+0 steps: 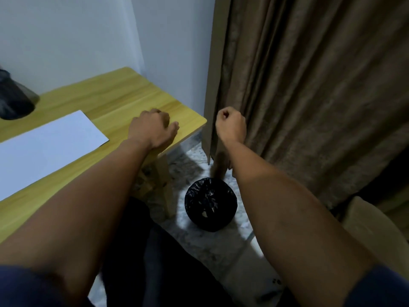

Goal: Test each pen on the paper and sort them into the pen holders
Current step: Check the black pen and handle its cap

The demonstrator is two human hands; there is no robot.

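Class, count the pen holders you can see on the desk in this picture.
1. A dark holder stands at the far left of the desk, cut off by the picture's edge. Others may lie out of view.

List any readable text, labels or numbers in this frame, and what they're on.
None readable.
The paper on the table shows blank.
The dark holder at the left edge is blurred; no label can be made out.
The black bin bag on the floor bears no print.
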